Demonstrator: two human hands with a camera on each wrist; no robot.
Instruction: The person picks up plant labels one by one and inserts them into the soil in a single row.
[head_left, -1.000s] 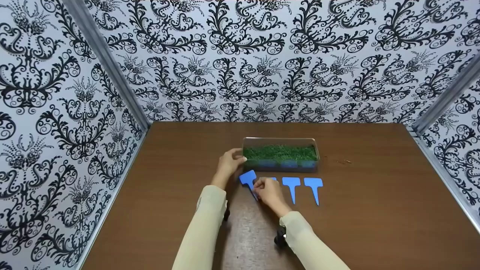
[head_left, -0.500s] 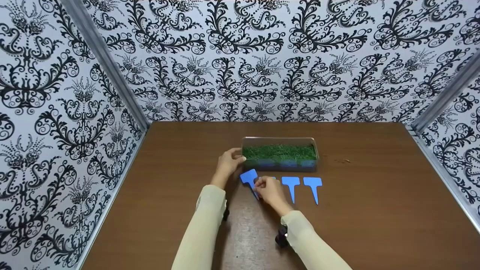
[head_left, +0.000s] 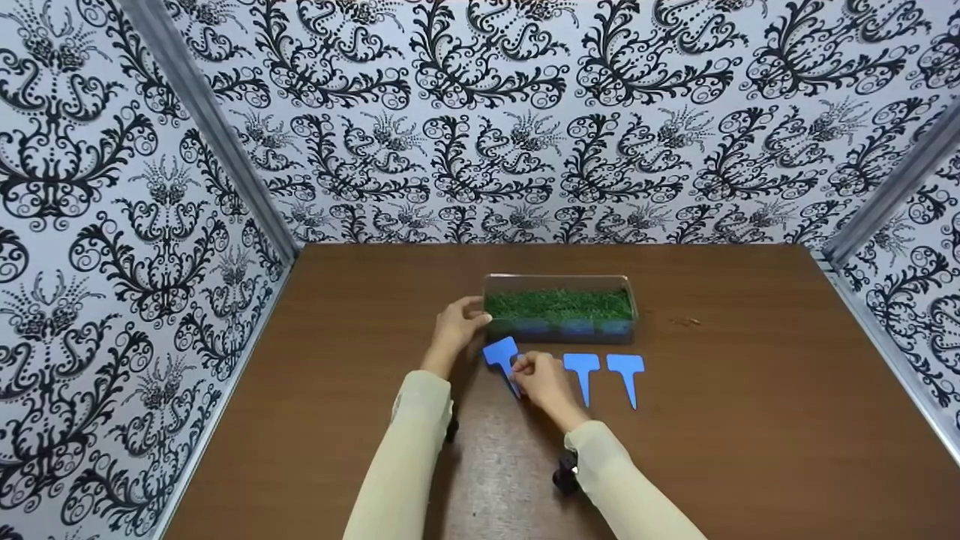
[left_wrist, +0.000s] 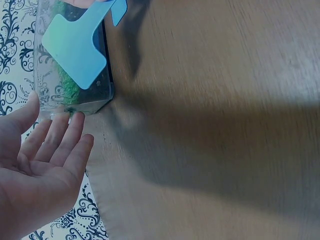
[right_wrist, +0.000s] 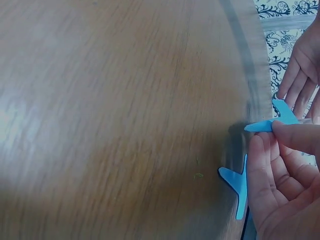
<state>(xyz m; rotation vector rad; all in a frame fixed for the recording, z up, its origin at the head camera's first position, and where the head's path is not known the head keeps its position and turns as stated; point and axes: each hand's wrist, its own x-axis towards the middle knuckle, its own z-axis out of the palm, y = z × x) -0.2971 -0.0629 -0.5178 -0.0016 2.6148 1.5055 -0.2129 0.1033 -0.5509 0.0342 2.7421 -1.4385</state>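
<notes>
In the head view, a clear plastic box (head_left: 504, 328) with green artificial-looking grass (head_left: 559, 304) stands on the table. My left hand (head_left: 454, 330) is at its left end. The left wrist view has those fingers (left_wrist: 56, 132) loosely extended, fingertips right at the box's end wall. My right hand (head_left: 541, 381) pinches a blue T-shaped plant label (head_left: 501, 351) by its pointed stem, between thumb and fingertips. Its wide head tilts up to the left, in front of the box. A second label (right_wrist: 240, 187) lies beside the right hand and is mostly hidden by it in the head view.
Two more blue labels, a middle one (head_left: 582, 363) and a right one (head_left: 625, 364), lie in a row before the box. Small brownish bits (head_left: 686, 322) lie to the box's right. Patterned walls (head_left: 495, 120) enclose the brown table (head_left: 750, 420).
My right hand and the label it pinches have shifted slightly right, and the label's head sits a little higher. My left hand has stayed at the box.
</notes>
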